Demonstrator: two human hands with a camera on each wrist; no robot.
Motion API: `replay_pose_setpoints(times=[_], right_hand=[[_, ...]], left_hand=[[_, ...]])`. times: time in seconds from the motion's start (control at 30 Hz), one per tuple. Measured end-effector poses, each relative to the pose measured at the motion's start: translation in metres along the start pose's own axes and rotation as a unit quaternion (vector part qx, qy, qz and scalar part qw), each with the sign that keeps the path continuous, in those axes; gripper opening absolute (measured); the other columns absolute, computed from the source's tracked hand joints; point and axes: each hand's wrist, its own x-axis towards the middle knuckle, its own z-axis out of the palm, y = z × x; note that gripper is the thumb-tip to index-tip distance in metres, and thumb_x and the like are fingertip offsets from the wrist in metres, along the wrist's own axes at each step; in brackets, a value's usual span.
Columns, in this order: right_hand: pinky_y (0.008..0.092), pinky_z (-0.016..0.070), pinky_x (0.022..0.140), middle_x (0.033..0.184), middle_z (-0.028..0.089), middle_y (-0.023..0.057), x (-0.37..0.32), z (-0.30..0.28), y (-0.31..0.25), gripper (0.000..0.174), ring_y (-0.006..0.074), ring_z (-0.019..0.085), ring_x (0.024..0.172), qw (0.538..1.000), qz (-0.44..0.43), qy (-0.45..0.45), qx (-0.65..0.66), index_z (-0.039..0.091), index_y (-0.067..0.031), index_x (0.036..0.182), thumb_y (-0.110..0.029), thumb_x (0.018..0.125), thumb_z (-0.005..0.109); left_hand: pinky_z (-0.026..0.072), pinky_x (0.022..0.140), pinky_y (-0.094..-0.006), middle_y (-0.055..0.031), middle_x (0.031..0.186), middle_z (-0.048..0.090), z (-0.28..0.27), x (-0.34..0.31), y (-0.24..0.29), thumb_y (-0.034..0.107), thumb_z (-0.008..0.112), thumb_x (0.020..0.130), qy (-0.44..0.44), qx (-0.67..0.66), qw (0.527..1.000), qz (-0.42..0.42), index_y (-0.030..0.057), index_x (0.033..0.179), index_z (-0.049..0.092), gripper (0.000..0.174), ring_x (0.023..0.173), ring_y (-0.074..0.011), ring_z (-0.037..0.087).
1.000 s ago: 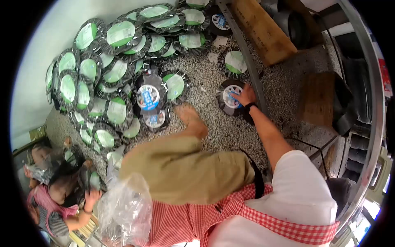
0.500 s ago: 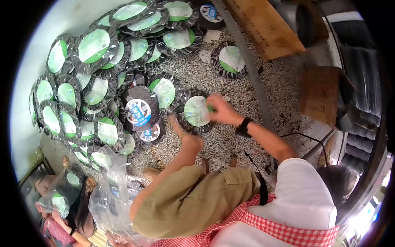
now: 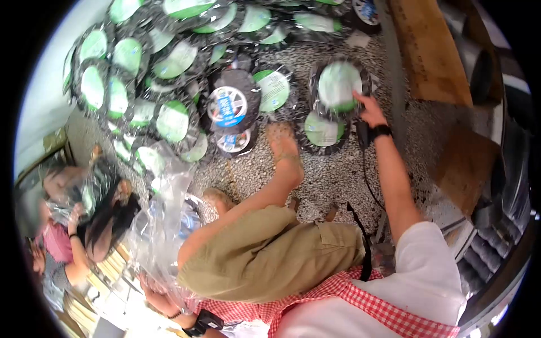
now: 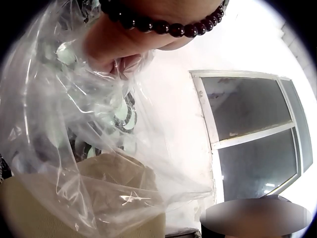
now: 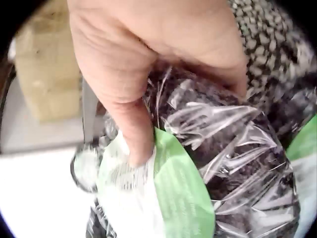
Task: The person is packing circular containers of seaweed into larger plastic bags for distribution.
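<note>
I see a purplish-black pack (image 5: pixel 237 158) with a green-and-white label (image 5: pixel 173 183), black-and-grey speckled floor (image 3: pixel 327 181), khaki shorts (image 3: pixel 276 256), a red-and-white checked apron (image 3: pixel 366 293), a white shirt (image 3: pixel 425 262), dark-red beads (image 4: pixel 161 27).

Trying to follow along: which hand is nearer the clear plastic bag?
Left. The left hand grips the clear plastic bag; the right hand is well away from it, holding a round packet.
</note>
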Motion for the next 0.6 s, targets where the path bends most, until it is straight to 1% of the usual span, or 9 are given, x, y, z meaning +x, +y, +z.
replay_pose_setpoints(times=[0.03, 0.07, 0.1, 0.2, 0.27, 0.43, 0.5, 0.57, 0.6], right_hand=[[0.0367, 0.0418, 0.092, 0.126, 0.05, 0.0145, 0.002, 0.024, 0.022, 0.072, 0.0242, 0.052, 0.109, 0.917, 0.316, 0.13, 0.206, 0.045, -0.0024, 0.129, -0.018, 0.067, 0.079], [0.0379, 0.0341, 0.1, 0.129, 0.045, 0.0179, -0.019, 0.024, -0.096, 0.091, 0.0279, 0.043, 0.119, 0.945, 0.307, -0.076, 0.085, 0.03, 0.0016, 0.135, -0.023, 0.064, 0.082], [0.0393, 0.0351, 0.099, 0.129, 0.044, 0.0189, -0.041, 0.046, -0.095, 0.093, 0.0289, 0.044, 0.118, 0.975, 0.211, 0.021, 0.072, 0.028, 0.0039, 0.133, -0.026, 0.063, 0.082], [0.0392, 0.0372, 0.097, 0.129, 0.044, 0.0177, -0.062, 0.071, -0.068, 0.079, 0.0289, 0.043, 0.119, 0.971, 0.233, 0.048, -0.039, 0.036, 0.0032, 0.13, -0.027, 0.069, 0.078], [0.0398, 0.0322, 0.101, 0.136, 0.035, 0.0198, -0.071, 0.07, -0.103, 0.085, 0.0308, 0.033, 0.126, 0.957, 0.265, -0.039, 0.113, 0.029, 0.0026, 0.134, -0.028, 0.07, 0.077], [0.0435, 0.0329, 0.101, 0.138, 0.031, 0.0197, -0.074, 0.081, -0.121, 0.091, 0.0328, 0.034, 0.126, 0.952, 0.285, 0.095, 0.058, 0.026, 0.0018, 0.136, -0.028, 0.068, 0.078], [0.0456, 0.0333, 0.101, 0.129, 0.045, 0.0202, -0.048, 0.064, -0.203, 0.09, 0.0324, 0.044, 0.118, 0.954, 0.267, -0.109, 0.081, 0.034, 0.0029, 0.132, -0.03, 0.062, 0.081], [0.0365, 0.0445, 0.09, 0.097, 0.064, 0.0144, -0.007, 0.08, -0.265, 0.048, 0.0216, 0.06, 0.095, 0.977, 0.174, 0.122, 0.026, 0.058, 0.0022, 0.105, -0.021, 0.067, 0.077], [0.033, 0.0463, 0.085, 0.099, 0.064, 0.0129, 0.015, 0.077, -0.317, 0.044, 0.0189, 0.059, 0.095, 0.978, 0.1, 0.023, 0.179, 0.057, 0.003, 0.108, -0.019, 0.073, 0.072]], left_hand=[[0.0465, 0.082, -0.0294, -0.0087, 0.11, 0.056, 0.008, -0.005, 0.0, 0.009, 0.048, 0.087, 0.026, -0.016, 1.0, 0.006, -0.0007, 0.118, 0.048, 0.032, 0.095, -0.0165, 0.055], [0.0487, 0.074, -0.0289, -0.0063, 0.097, 0.062, 0.013, -0.009, -0.001, 0.019, 0.046, 0.092, 0.05, -0.033, 0.998, 0.015, 0.0027, 0.107, 0.056, 0.024, 0.085, -0.0155, 0.059], [0.0388, 0.047, -0.0201, 0.0031, 0.064, 0.049, 0.015, -0.015, 0.004, 0.018, 0.046, 0.093, 0.019, -0.099, 0.995, -0.027, 0.0062, 0.09, 0.055, 0.015, 0.053, -0.0059, 0.045], [0.0209, 0.037, -0.0193, 0.0071, 0.053, 0.027, 0.035, -0.02, 0.001, 0.018, 0.042, 0.095, 0.048, -0.178, 0.981, -0.059, 0.0096, 0.079, 0.051, 0.02, 0.043, -0.0034, 0.024], [0.0204, 0.037, -0.02, 0.0066, 0.053, 0.027, 0.033, -0.022, 0.001, 0.02, 0.041, 0.096, -0.005, -0.242, 0.968, -0.074, 0.0109, 0.075, 0.048, 0.023, 0.043, -0.0041, 0.023], [0.0194, 0.036, -0.0217, 0.0055, 0.05, 0.024, 0.021, -0.011, -0.003, 0.024, 0.037, 0.098, -0.118, -0.363, 0.917, -0.113, 0.0139, 0.065, 0.038, 0.034, 0.041, -0.0063, 0.02], [0.0198, 0.036, -0.0216, 0.0054, 0.05, 0.026, 0.008, 0.001, -0.01, 0.024, 0.037, 0.097, -0.159, -0.372, 0.909, -0.098, 0.0141, 0.067, 0.041, 0.033, 0.041, -0.006, 0.022], [0.0202, 0.036, -0.0214, 0.0053, 0.05, 0.027, 0.008, 0.008, -0.015, 0.025, 0.038, 0.097, -0.137, -0.374, 0.912, -0.104, 0.0137, 0.068, 0.042, 0.031, 0.041, -0.0058, 0.023], [0.0205, 0.036, -0.0213, 0.0051, 0.051, 0.028, 0.009, 0.012, -0.017, 0.026, 0.039, 0.097, -0.116, -0.369, 0.916, -0.108, 0.0133, 0.069, 0.043, 0.03, 0.04, -0.0055, 0.023]])
